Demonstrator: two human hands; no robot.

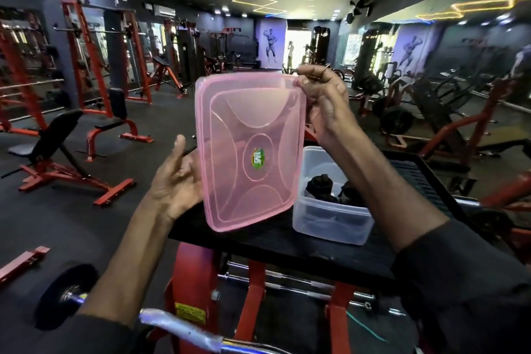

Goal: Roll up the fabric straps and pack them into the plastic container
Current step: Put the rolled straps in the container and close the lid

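The plastic container (327, 224) stands open on the black platform (281, 241), with dark rolled fabric straps (319, 187) inside it. The pink lid (250, 152) is held in the air just left of the container and higher. It is nearly upright, with its long axis up and down, while the container's opening faces up. I judge that the lid must be turned flat and brought down to the right. The right hand (321, 100) pinches the lid's top right corner. The left hand (175, 181) is relaxed and wide at the lid's lower left edge; I cannot tell whether it touches. The right forearm covers the container's right side, and the number of straps is unclear.
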